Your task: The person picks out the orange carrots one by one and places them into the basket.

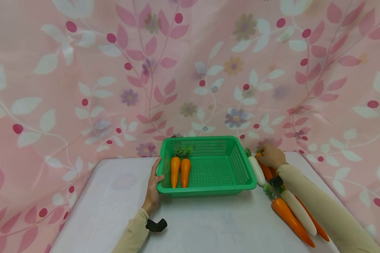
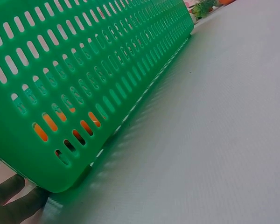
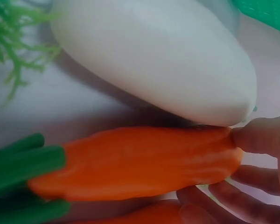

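Note:
A green slotted basket (image 1: 209, 189) stands at the middle of the white table. Two orange carrots (image 1: 180, 171) lie inside against its left wall. My left hand (image 1: 155, 179) grips the basket's near left corner, thumb at the rim; the left wrist view shows the basket wall (image 2: 84, 60) close up with fingers (image 2: 14, 200) under its corner. Right of the basket my right hand (image 1: 267, 156) rests on a carrot (image 1: 266, 171) beside a white radish (image 1: 256, 170). In the right wrist view, fingertips (image 3: 261, 137) pinch that carrot (image 3: 135, 161), which touches the radish (image 3: 154, 60).
Nearer on the right lie an orange carrot (image 1: 291, 219), a white radish (image 1: 299, 211) and another carrot (image 1: 316, 225), partly under my right sleeve. A pink floral cloth (image 1: 190, 70) hangs behind the table. The basket's right half holds nothing.

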Motion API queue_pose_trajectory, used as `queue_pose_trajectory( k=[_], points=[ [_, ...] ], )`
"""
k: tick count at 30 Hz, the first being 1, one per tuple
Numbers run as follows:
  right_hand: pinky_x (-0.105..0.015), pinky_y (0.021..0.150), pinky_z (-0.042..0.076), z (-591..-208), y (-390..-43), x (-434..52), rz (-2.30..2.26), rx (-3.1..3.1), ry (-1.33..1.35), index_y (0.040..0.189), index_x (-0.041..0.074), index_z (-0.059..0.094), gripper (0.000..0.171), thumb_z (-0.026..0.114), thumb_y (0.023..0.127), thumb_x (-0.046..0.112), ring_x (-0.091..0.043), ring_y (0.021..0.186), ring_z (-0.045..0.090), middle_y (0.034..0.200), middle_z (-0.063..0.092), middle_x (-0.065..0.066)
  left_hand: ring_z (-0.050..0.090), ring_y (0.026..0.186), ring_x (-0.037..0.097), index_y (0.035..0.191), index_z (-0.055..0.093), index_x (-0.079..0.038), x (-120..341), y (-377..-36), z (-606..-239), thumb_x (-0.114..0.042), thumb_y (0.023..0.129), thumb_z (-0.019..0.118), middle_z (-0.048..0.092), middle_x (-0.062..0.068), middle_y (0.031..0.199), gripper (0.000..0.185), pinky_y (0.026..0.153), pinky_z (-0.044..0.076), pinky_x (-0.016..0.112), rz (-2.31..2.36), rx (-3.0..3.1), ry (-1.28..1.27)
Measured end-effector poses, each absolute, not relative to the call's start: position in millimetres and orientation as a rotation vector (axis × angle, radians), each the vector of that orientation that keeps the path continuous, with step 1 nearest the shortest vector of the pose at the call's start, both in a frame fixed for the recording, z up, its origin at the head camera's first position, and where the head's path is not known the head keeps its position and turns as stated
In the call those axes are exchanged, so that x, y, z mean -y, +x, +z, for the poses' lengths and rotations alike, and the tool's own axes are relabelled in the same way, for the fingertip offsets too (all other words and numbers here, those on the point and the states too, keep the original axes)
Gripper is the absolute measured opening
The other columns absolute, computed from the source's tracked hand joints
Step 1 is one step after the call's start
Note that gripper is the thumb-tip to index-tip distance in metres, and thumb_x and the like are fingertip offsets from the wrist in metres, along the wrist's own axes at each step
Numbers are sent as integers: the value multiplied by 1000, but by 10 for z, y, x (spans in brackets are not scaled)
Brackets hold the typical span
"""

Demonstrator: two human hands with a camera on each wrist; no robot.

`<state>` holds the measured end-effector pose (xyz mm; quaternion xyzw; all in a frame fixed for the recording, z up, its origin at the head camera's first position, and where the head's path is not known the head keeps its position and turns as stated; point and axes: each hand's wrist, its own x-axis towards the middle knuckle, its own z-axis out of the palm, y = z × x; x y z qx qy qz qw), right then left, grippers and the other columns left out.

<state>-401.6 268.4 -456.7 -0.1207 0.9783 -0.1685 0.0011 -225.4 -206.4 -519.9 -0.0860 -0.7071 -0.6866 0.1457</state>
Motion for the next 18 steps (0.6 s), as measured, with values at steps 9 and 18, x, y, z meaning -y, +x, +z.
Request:
queue_pose_trajectory(
  k=[9, 18],
  points=[
    [-37, 51, 42, -4602, -4065, -2654, -516, -3071, -380, 89, 6, 74, 22, 61, 86, 24, -25, 60, 54, 77, 66, -8, 23, 146, 32, 158, 22, -26, 2052, -2253, -5199, -16, 94, 34, 15, 3, 165, 66, 111, 16, 62, -1974, 2020, -257],
    [-36, 54, 40, -4569, -4065, -2639, -524, -3019, -431, 94, 1, 74, 26, 61, 88, 23, -22, 58, 51, 77, 67, -9, 25, 144, 36, 159, 20, -21, 2022, -2148, -5031, -11, 93, 33, 16, 3, 164, 68, 110, 20, 59, -2015, 2031, -246]
  ],
)
